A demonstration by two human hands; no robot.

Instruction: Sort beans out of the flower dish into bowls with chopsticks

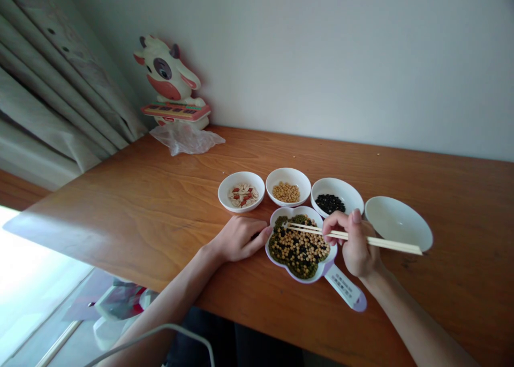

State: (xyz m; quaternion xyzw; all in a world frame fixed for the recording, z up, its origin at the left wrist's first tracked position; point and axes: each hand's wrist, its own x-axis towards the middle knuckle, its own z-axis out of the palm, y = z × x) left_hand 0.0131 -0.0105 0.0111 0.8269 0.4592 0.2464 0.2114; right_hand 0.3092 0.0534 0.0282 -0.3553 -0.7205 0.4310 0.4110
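Note:
A white flower-shaped dish [281,215] with a handle holds mixed yellow, green and black beans. My right hand [355,244] is closed on a pair of wooden chopsticks [385,242]; their tips reach over the dish's far left part. My left hand [239,237] rests on the table with its fingers curled, and its fingertips touch the dish's left rim. Behind the dish stand three small white bowls: one with peanuts and pale seeds [241,194], one with yellow soybeans [286,192], one with black beans [330,203].
An empty white bowl [397,222] sits to the right. At the back left stand a cow-shaped toy keyboard [172,85] and a crumpled clear plastic bag [185,137]. Curtains [52,88] hang on the left. The wooden table's [140,206] near edge runs below my arms.

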